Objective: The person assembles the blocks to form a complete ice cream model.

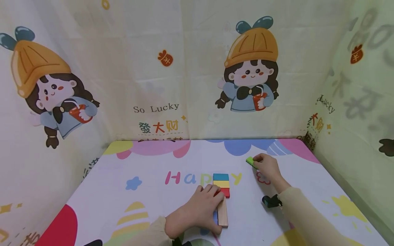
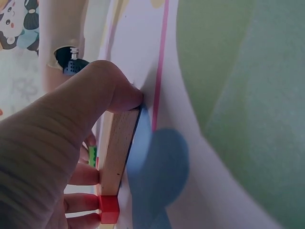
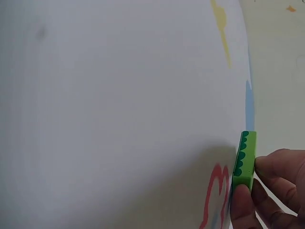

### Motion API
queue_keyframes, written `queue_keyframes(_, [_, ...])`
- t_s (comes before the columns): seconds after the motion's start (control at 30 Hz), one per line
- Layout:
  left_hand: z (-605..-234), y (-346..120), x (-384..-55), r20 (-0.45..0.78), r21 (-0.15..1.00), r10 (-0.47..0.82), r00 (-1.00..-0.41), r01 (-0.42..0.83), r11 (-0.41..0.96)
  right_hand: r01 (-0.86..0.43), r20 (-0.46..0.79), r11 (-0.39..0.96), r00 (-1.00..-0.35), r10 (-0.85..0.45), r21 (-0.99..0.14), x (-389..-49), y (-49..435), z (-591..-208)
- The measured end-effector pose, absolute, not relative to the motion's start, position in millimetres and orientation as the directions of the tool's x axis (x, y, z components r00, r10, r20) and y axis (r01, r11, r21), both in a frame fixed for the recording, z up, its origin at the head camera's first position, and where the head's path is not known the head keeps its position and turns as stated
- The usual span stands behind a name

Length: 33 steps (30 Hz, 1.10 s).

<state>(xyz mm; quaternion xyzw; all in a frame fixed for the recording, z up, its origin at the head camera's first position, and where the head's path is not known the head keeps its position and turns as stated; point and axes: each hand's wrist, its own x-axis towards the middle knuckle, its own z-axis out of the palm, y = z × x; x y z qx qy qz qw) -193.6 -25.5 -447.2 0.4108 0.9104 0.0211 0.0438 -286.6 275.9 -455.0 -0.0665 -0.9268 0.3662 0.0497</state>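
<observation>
On the tabletop, a blue block (image 1: 221,177), a yellow block (image 1: 221,184) and a red block (image 1: 226,193) lie side by side in a column. A plain wooden block (image 1: 222,213) continues the column toward me. My left hand (image 1: 200,208) grips that long block, its thumb at the near end. In the left wrist view, its fingers touch the long block's side and the red block (image 2: 109,210). Off to the right, my right hand (image 1: 268,169) pinches a green block (image 3: 245,157) with dark green scallops along one side. Fingertips cover part of it.
A printed white mat (image 1: 178,160) covers the table, with letters and coloured shapes on it. Cloth walls (image 1: 200,85) with cartoon figures enclose the back and both sides. A dark wrist device (image 1: 271,201) sits at my right cuff.
</observation>
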Motion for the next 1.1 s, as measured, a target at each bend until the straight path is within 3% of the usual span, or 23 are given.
queue_keyframes(0.63, [-447.1,-23.7,-188.6,-0.096,0.076,0.732,-0.675,0.728,0.681,0.044,0.046,0.708,-0.993,0.107,-0.705,-293.1,224.6,-456.6])
queue_keyframes(1.1, [-444.9,-22.5,-186.5,-0.122,0.09,0.718,-0.685,0.713,0.696,0.056,-0.027,0.688,-0.998,0.052,-0.724,-296.7,197.6,-455.8])
